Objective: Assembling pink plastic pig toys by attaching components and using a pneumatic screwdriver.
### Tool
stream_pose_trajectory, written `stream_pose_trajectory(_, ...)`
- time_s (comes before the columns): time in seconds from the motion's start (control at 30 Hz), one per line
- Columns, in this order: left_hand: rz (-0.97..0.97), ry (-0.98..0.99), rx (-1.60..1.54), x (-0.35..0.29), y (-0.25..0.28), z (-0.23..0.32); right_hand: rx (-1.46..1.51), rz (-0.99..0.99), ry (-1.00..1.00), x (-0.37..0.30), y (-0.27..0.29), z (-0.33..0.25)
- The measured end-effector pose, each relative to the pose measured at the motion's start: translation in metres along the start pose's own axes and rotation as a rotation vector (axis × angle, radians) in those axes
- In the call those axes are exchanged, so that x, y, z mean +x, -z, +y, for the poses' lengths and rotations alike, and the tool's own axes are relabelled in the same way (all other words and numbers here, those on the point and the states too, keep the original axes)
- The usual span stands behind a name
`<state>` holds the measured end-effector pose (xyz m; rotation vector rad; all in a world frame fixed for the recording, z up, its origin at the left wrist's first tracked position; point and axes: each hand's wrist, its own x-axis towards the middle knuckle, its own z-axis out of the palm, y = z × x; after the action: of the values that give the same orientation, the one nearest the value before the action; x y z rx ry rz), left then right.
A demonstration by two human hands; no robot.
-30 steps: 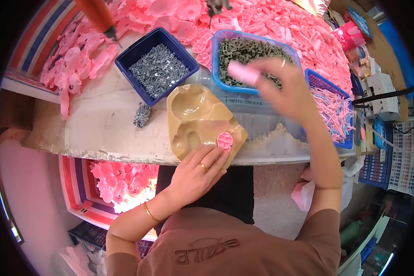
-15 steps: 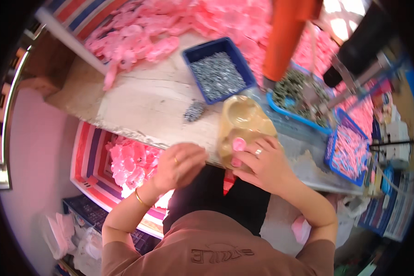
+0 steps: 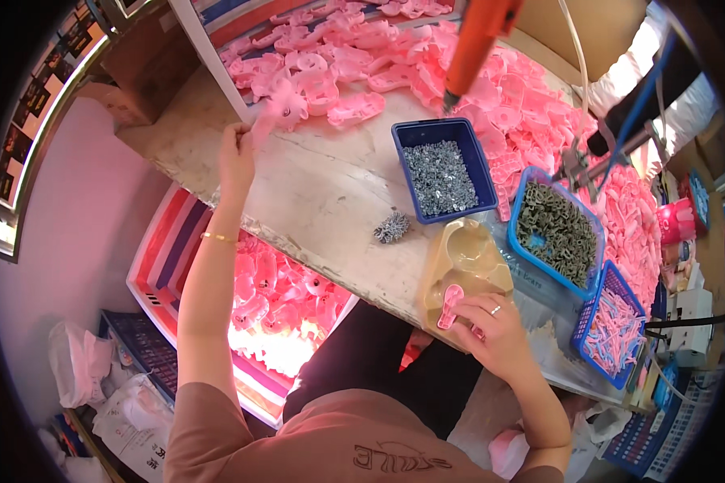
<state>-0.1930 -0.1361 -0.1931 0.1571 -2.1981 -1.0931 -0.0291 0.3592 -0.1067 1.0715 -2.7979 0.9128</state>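
My left hand [image 3: 238,165] is stretched out to the far left of the table. Its closed fingers pinch the edge of a pink plastic shell [image 3: 280,109], smeared by motion, beside a large heap of similar shells [image 3: 354,111]. My right hand [image 3: 491,332] holds a small, long pink plastic piece [image 3: 449,307] between thumb and fingers. That piece is over the near part of a tan moulded fixture [image 3: 435,270] with rounded hollows, at the table's front edge. Beyond the fixture is a dark blue bin [image 3: 405,173] of small metal screws. A round clump of screws [image 3: 392,228] lies left of it.
An orange power screwdriver [image 3: 477,52] hangs above the heap. To the right stand a blue tray of dark metal clips [image 3: 560,225] and a blue basket of thin pink and blue pieces [image 3: 608,326]. Below the table edge, a striped container [image 3: 169,258] holds more pink shells.
My left hand has moved from near the fixture far out to the left and has taken hold of a pink shell. My right hand keeps its small pink piece at the fixture. The view has shifted.
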Motion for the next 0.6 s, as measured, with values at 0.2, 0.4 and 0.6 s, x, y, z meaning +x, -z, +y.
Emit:
stream_pose_trajectory(0.2, -0.203, 0.606, -0.954, -0.081, -0.02, 0.138, 0.275, 0.148, -0.236, 0.006, -0.001, -0.006)
stream_pose_trajectory(0.4, -0.699, 0.892, -1.342, -0.169, -0.052, 0.216, 1.083, 0.417, -0.352, 0.049, -0.021, -0.018)
stream_pose_trajectory(0.6, -0.829, 0.634, -1.127, -0.194, -0.062, 0.238, 0.435, 0.412, -0.135, 0.009, 0.028, -0.025)
